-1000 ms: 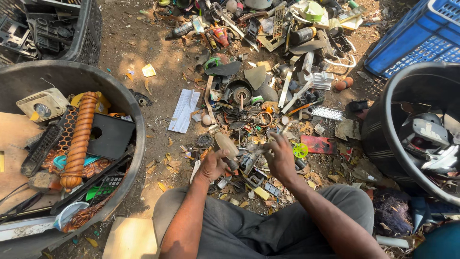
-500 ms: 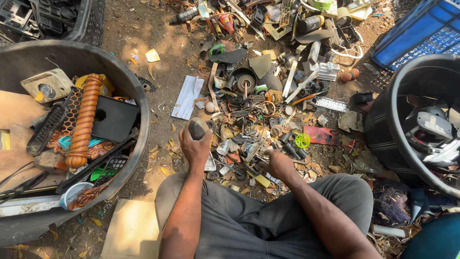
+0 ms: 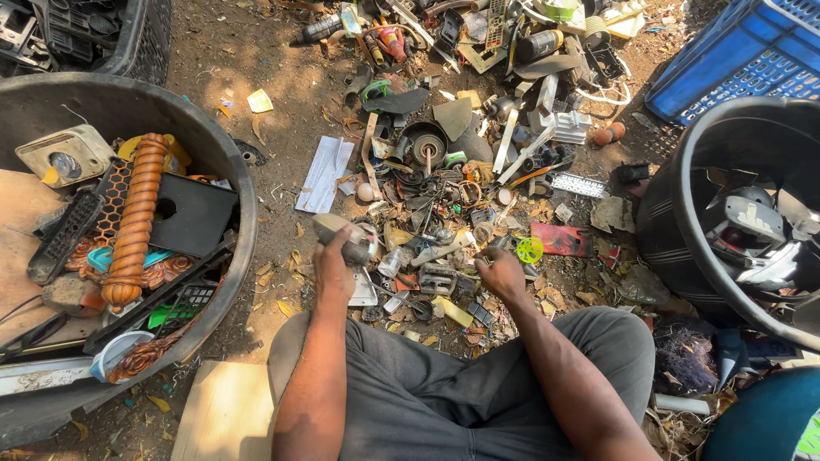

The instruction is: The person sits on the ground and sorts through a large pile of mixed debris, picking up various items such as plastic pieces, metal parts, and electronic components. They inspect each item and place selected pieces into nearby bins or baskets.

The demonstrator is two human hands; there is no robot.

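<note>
My left hand [image 3: 335, 266] is closed around a dusty grey-brown lump of scrap [image 3: 342, 236], lifted off the dirt just right of the big black tub [image 3: 224, 162]. My right hand [image 3: 500, 273] is down in the scrap pile [image 3: 444, 213], its fingers pinched on a small dark piece that I cannot make out. Small metal and plastic parts lie around both hands, among them a grey block [image 3: 437, 278] and a green plastic wheel [image 3: 530, 249]. My knees in grey trousers [image 3: 461, 384] fill the bottom middle.
The left tub holds a turned wooden post [image 3: 137, 222], a black panel [image 3: 192, 213] and plastic bits. Another black tub [image 3: 683, 213] with grey casings stands at right, a blue crate [image 3: 735, 60] behind it. A white paper strip [image 3: 325, 175] lies on the dirt; a wooden board [image 3: 226, 414] sits lower left.
My left hand has lifted the lump out of the pile and carried it left toward the big tub. My right hand has drawn back a little and stays low in the scrap.
</note>
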